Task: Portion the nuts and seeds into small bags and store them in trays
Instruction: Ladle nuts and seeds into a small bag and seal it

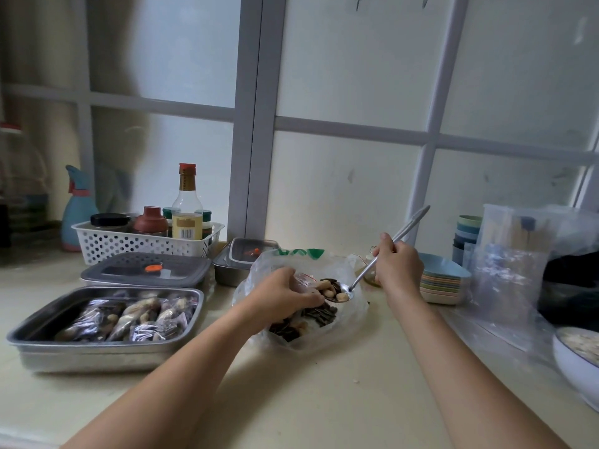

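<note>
Steel spoon (361, 275), loaded with pale nuts and dark seeds, is tipped at the mouth of a small clear bag (304, 280). My right hand (397, 264) is curled round its handle, and my left hand (285, 294) grips the small bag with bent fingers. Both hang over the big plastic bag (337, 264) of mixed nuts and seeds (319, 314) lying on the bench (291, 400). Further left, a steel tray (107, 351) holds filled bags (129, 315), with a lidded tray (146, 270) just behind it.
</note>
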### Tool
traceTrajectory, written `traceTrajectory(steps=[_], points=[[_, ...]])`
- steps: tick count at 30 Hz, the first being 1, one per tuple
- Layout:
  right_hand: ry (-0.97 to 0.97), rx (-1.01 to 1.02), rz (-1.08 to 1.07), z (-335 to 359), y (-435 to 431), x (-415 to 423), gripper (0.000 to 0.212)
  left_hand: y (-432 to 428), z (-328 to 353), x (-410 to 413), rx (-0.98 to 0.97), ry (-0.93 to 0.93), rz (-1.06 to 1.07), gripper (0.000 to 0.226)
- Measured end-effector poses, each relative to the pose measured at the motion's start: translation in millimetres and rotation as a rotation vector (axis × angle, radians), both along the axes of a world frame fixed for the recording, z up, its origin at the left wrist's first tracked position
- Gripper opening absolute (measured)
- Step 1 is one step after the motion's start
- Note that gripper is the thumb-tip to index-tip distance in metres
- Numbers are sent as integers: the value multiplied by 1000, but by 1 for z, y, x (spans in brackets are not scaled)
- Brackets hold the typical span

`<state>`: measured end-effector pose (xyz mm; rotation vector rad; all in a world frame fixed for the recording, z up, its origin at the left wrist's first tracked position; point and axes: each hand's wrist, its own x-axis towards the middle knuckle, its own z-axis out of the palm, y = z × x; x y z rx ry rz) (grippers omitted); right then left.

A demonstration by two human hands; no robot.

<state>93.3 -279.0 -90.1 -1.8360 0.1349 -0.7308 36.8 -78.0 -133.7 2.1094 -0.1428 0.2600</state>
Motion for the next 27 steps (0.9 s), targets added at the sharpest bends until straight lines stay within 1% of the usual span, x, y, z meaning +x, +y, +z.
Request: traceTrajectory(steps=[2,7,9,11,13,15,19,24,27], points=[[-19,-8,-25,1,-1,0,44,1,-2,1,101,-8,-13,37],[-50,50,-55,6,-5,0,47,-2,-2,2,399,-78,54,32],[-36,59,-32,8,-5,-1,46,-3,-5,3,488,-69,49,27],[-12,30,10,9,-2,-1,44,-3,-7,5,534,-63,43,27],[-15,-25,37,9,3,-3,42,-4,-8,6,547,-68,45,27],[-58,-103,43,10,7,-6,42,-4,-7,7,533,-66,46,30],[-185,-270,-23,10,13,-9,48,-4,-7,6,438,-46,19,49],[-264,-317,-47,8,15,-6,50,-2,-8,8,354,-60,7,46],[-313,-335,-37,8,15,-8,50,-3,-7,8,338,-76,5,45]])
